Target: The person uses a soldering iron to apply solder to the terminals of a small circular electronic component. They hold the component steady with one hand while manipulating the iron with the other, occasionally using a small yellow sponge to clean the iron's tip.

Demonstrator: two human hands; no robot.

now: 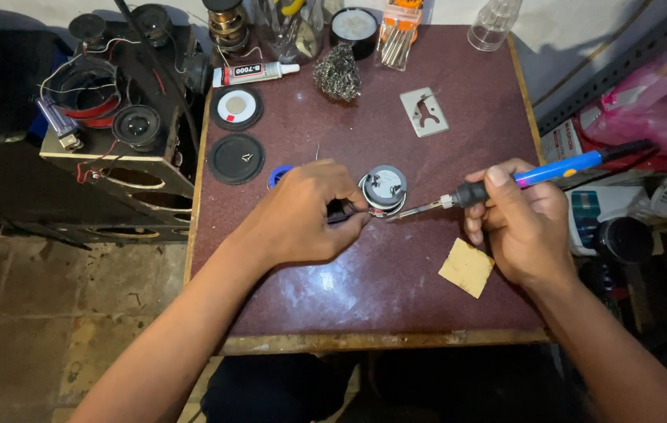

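right hand (517,223) grips the soldering iron (521,178) lying near-level, tip pointing left at the round speaker (383,188); left hand (302,211) pinches a black part.

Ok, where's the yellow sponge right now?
In the head view the yellow sponge lies flat on the table, toward its right front, just below the right hand holding the soldering iron.
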